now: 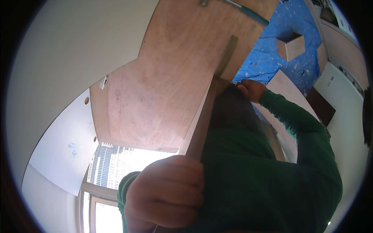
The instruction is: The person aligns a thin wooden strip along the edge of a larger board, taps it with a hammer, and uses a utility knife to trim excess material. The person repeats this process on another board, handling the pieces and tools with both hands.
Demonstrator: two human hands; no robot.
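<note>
Large in the foreground, my left hand (165,192) is closed in a fist around a long, narrow wooden strip (206,116). From the fist the strip runs up to the edge of a broad reddish-brown wooden panel (167,85). Farther off, my right hand (253,91) is near the panel's right edge, its fingers curled. A small orange bit shows at those fingertips, but what they hold is too small to make out. A hammer (252,14) with a teal handle and metal shaft lies across the panel's far end.
Blue sheeting (264,50) covers the floor at the far right, with a small box-like wooden piece (292,46) on it. Loose boards (285,91) lie beyond my right arm. A white board (64,143) with holes stands at the left, near a window (112,163).
</note>
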